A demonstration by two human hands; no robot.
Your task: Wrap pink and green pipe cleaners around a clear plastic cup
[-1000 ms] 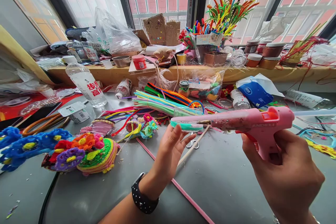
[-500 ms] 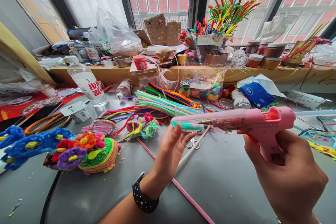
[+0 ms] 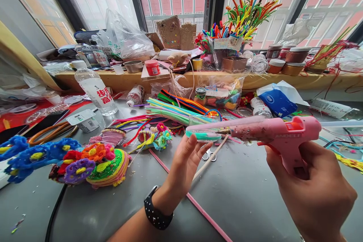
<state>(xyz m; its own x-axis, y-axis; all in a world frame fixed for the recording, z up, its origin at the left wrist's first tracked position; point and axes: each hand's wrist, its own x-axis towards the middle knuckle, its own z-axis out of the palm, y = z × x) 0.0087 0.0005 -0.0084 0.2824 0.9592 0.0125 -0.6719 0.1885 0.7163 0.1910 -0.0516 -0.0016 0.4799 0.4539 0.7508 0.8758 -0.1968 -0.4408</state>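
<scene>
My left hand (image 3: 184,159), a dotted black watch on its wrist, pinches a small clear container with a teal fuzzy band (image 3: 202,135) between thumb and fingers. Its far side is hard to make out. My right hand (image 3: 314,181) is wrapped round the handle of a pink hot glue gun (image 3: 283,132). The gun's metal nozzle points left, right up against the banded container; whether they touch I cannot tell. A pale pink fuzzy strip (image 3: 221,124) runs along the top of the nozzle. Below, a long pink pipe cleaner (image 3: 205,213) crosses the table behind my left wrist.
Pipe cleaner flowers (image 3: 79,170) and a round green-topped piece (image 3: 109,168) lie at left. Behind are a plastic bottle (image 3: 98,92), bundled pipe cleaners (image 3: 167,111) and a blue tissue pack (image 3: 276,100). Scissors (image 3: 210,155) rest behind my left hand. Jars (image 3: 295,60) line the sill.
Almost nothing differs. The whole view has shifted slightly, with both hands, the container and the glue gun keeping the same positions to one another.
</scene>
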